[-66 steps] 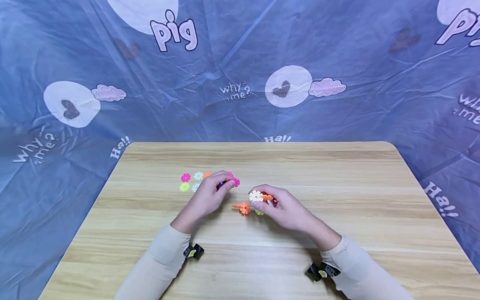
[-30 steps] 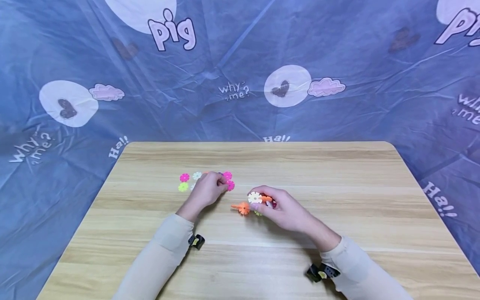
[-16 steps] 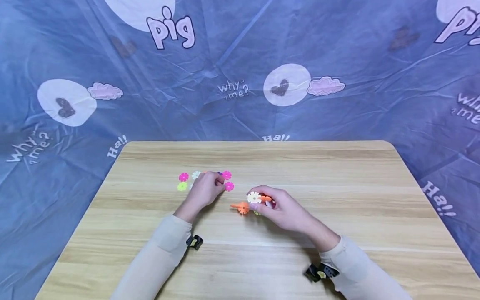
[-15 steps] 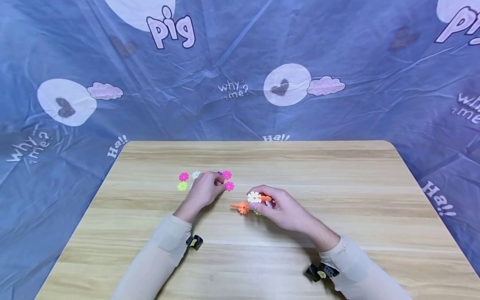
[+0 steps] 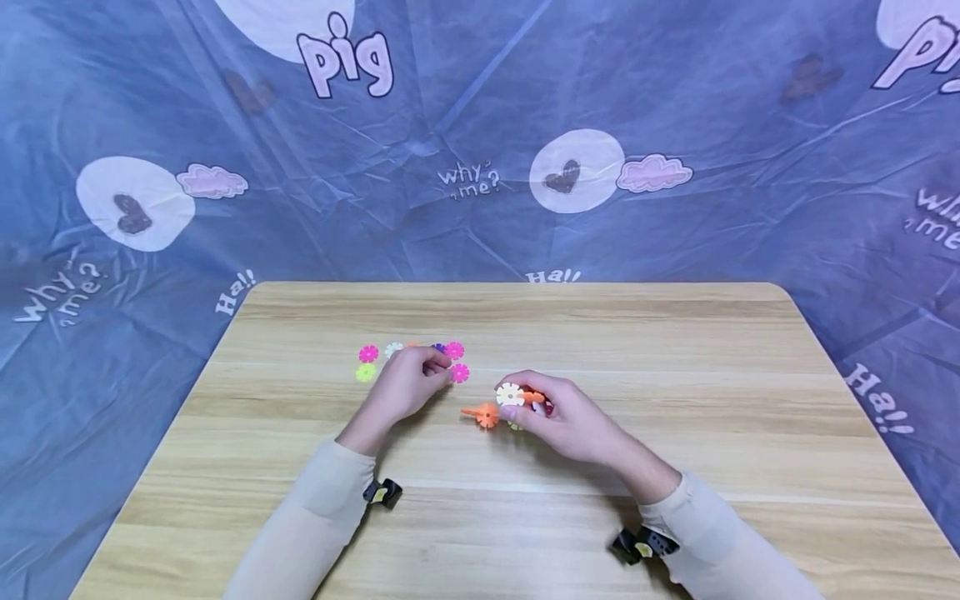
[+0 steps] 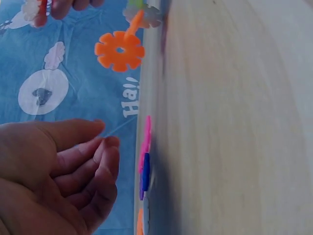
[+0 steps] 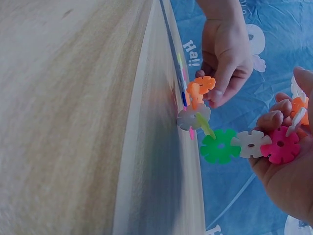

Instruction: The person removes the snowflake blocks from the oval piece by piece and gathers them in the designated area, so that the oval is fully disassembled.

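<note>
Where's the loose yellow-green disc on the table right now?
The yellow-green disc lies left of centre on the table in the head view, just below the leftmost pink disc and to the left of the left hand.

The linked discs point(image 5: 504, 395) and a loose orange disc point(image 5: 412, 344) are partly hidden.

Looks like a makeshift filming booth: has blue cloth point(image 5: 420, 237) hung from 9 through 12 to 3 o'clock round 1 table point(image 5: 675, 375), plus 2 cameras point(image 5: 384, 492).
</note>
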Tool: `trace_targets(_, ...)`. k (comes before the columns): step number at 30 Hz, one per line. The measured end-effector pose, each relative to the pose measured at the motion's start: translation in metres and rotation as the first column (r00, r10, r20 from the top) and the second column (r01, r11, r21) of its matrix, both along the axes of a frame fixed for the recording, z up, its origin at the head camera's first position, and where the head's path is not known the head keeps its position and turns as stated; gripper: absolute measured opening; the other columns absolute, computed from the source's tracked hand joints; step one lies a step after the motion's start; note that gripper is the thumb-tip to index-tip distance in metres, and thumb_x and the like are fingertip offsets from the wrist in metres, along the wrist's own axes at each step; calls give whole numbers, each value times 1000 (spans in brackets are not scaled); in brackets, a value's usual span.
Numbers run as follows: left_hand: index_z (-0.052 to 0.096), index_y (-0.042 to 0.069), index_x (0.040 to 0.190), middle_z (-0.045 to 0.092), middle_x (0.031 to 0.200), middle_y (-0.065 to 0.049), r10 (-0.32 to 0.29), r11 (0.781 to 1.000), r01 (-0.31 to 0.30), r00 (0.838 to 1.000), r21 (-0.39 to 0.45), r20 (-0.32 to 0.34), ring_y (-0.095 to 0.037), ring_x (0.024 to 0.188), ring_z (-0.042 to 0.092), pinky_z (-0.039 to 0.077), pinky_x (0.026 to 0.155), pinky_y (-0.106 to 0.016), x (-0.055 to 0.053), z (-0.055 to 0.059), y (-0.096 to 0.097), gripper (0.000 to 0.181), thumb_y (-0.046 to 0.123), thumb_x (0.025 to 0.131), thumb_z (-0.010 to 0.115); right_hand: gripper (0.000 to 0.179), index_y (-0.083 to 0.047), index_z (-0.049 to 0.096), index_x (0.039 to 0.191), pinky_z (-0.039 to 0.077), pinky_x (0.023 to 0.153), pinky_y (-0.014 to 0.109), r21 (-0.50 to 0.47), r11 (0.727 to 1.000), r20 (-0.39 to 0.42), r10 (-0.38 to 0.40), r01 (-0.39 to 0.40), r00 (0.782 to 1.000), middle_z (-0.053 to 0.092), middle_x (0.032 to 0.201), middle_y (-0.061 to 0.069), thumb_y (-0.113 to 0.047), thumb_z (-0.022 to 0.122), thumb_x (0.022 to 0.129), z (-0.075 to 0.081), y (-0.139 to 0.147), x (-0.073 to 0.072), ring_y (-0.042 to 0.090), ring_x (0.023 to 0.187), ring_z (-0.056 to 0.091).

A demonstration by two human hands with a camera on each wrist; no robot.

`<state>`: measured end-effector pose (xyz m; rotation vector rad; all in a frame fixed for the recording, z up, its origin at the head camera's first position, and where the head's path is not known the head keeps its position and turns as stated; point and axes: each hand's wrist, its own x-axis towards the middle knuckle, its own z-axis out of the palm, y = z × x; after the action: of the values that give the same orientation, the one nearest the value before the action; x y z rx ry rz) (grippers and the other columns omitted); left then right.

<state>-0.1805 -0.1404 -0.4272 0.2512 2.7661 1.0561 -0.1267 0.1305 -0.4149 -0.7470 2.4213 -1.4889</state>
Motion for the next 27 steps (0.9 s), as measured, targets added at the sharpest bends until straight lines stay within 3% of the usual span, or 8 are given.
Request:
trace_targets(5, 80, 9, 114, 77, 97, -2, -1, 993, -4, 999, 121, 47, -15, 85, 68, 61, 82, -33, 7, 4, 0, 19, 18, 97, 80, 31, -11, 73, 131, 58, 80, 27, 3, 1000, -5, -2, 2, 1000, 76, 113, -2, -25, 74, 104, -1, 0, -1, 11, 92, 67)
trace_targets(9, 79, 9, 114, 77, 98, -3, -39, 976, 25, 998, 217, 58, -15, 84, 68, 61, 77, -28, 13, 5, -1, 18, 17, 98, 79, 31, -10, 72, 131, 58, 81, 27, 6, 1000, -8, 3, -2, 1000, 76, 112, -1, -26, 73, 104, -2, 0, -2, 10, 92, 67)
trace_targets(17, 78, 6, 113, 77, 100, -6, -130, 937, 129, 991, 324, -21, -14, 88, 68, 59, 78, -24, 24, 11, 3, 16, 13, 100, 76, 33, -7, 72, 133, 61, 84, 28, 7, 1000, -5, 4, -4, 1000, 77, 116, 1, -24, 74, 104, 1, -1, -2, 11, 94, 70)
trace_targets(27, 79, 3, 113, 79, 102, -9, -225, 898, 238, 971, 370, -77, -11, 89, 68, 59, 78, -26, 35, 18, 15, 19, 17, 106, 69, 31, -14, 73, 132, 61, 89, 29, 34, 999, -13, 11, -10, 1000, 77, 116, -1, -25, 74, 104, 1, -3, -5, 11, 98, 70)
